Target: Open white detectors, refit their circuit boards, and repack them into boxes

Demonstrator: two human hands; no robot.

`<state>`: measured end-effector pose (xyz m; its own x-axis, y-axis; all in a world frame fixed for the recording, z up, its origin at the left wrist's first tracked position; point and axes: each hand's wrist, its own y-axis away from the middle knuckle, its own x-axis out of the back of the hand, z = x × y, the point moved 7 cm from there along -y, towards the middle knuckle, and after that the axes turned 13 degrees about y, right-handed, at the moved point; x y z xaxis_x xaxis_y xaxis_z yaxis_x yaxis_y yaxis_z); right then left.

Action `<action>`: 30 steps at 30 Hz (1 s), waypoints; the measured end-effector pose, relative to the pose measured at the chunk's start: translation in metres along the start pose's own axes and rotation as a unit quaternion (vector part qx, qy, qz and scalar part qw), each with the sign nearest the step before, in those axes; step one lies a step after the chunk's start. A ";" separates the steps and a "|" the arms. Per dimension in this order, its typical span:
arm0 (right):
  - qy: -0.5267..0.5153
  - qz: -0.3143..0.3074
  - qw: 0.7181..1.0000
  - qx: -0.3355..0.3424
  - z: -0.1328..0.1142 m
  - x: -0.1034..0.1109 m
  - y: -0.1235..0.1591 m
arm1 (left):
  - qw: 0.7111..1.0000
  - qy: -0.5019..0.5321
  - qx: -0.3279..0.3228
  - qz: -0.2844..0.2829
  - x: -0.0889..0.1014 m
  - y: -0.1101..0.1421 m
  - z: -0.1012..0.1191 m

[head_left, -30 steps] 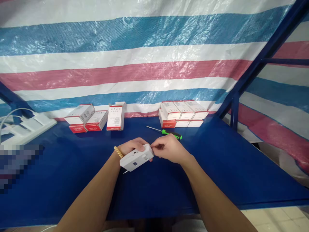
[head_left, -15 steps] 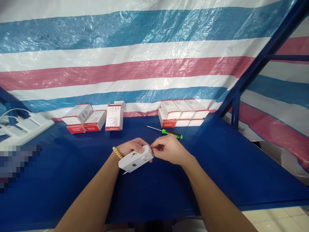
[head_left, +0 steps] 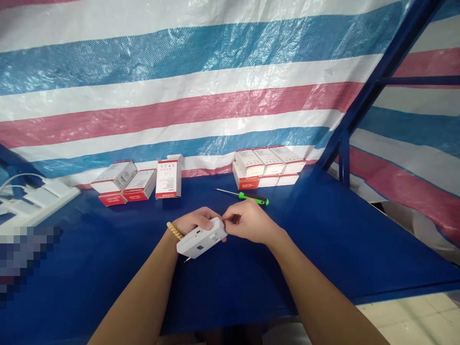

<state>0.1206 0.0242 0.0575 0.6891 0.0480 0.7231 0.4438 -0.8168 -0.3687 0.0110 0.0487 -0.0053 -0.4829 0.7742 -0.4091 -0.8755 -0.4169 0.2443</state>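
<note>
My left hand is wrapped round a white box-shaped electronic device, thumb on its top edge. The device is tilted, with a small dark window and a raised part on the side facing me; a thin metal rod sticks out at its lower left end. A beaded bracelet circles my left wrist. At the device's right end, the fingers of my right hand are pinched together; whatever they hold there is too small to make out. Just beyond that hand lies a screwdriver with a green and black handle.
Several red and white boxes are stacked at the back right of the blue table. More boxes stand at the back left, one upright. A white power strip with plugs lies far left. Striped sheeting hangs behind.
The camera view has tilted and shifted slightly. Both hands keep the same hold at the device, with the right fingers still pinched at its right end.
</note>
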 end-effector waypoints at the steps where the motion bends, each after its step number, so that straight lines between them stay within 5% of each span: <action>1: -0.004 -0.002 1.000 0.007 -0.001 0.001 0.000 | 1.000 -0.002 0.001 0.000 0.001 0.000 -0.001; 21: 0.021 0.003 1.000 -0.018 0.001 0.000 0.000 | 1.000 0.006 -0.011 0.017 0.001 0.000 0.000; 30: -0.142 -0.080 0.986 -0.041 0.006 -0.006 0.003 | 1.000 0.006 -0.010 0.028 0.001 0.002 0.003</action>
<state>0.1217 0.0248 0.0486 0.7512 0.3295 0.5719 0.5201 -0.8291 -0.2054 0.0089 0.0498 -0.0022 -0.5319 0.7434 -0.4055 -0.8468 -0.4698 0.2494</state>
